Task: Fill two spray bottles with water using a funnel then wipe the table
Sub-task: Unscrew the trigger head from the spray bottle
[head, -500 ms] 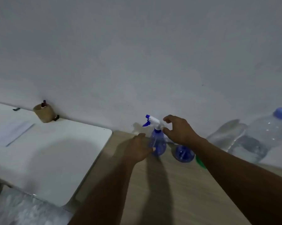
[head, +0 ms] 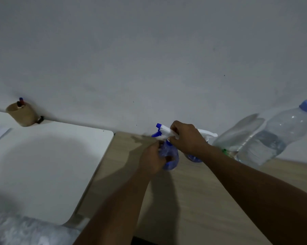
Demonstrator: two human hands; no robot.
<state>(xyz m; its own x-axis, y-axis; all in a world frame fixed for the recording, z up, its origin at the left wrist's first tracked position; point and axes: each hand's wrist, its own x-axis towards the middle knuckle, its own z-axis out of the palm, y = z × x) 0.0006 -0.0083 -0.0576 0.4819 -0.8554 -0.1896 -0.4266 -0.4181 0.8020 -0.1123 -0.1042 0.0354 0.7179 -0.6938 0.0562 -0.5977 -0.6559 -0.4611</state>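
Grey wall [head: 149, 59] | wooden table [head: 193, 200] | left hand [head: 151, 159] grips spray bottle [head: 170, 156] | right hand [head: 188, 137] clasps its sprayer head [head: 164, 129]

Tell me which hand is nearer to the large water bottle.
Right. The right hand grips a spray head beside the large water bottle; the left hand sits farther left.

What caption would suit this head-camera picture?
Left hand steadies a blue spray bottle while the right hand grips its trigger head, beside a water bottle.
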